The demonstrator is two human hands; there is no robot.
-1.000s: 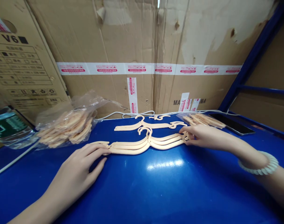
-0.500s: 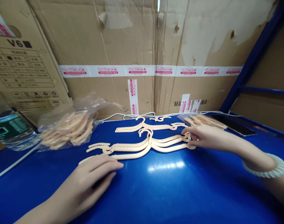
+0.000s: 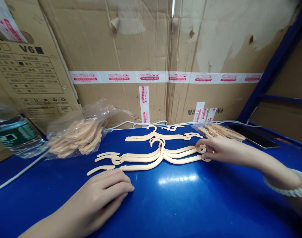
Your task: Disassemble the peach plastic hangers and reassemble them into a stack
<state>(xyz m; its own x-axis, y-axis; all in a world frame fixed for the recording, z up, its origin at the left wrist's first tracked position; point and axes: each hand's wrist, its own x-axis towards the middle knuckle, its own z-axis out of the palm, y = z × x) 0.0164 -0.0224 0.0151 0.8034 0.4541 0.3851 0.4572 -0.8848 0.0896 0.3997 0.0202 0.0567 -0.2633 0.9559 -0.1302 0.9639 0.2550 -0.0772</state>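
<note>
Cream plastic folding clothes hangers (image 3: 143, 158) lie close together in the middle of the blue table, their hooks overlapping. Another hanger (image 3: 141, 137) of the same kind lies behind them. My right hand (image 3: 216, 150) is at the right ends of the front hangers, its thumb and forefinger around an end piece. My left hand (image 3: 106, 193) rests on the table just before the left end of the nearest hanger, fingers loosely bent, with nothing seen in it. Its palm is hidden. A loose curved arm piece (image 3: 100, 169) shows just beyond its knuckles.
A clear bag of cream parts (image 3: 76, 138) and a water bottle (image 3: 16, 134) stand at the left. At the right lie another bag of parts (image 3: 219, 131) and a dark phone (image 3: 253, 137). Small hook pieces (image 3: 172, 128) and a white cable are near the cardboard wall (image 3: 121, 96).
My left hand has drawn slightly back from the nearest hanger, uncovering its left arm piece, and its fingers have curled closer together. My right hand stays at the hangers' right ends. The view has shifted slightly.
</note>
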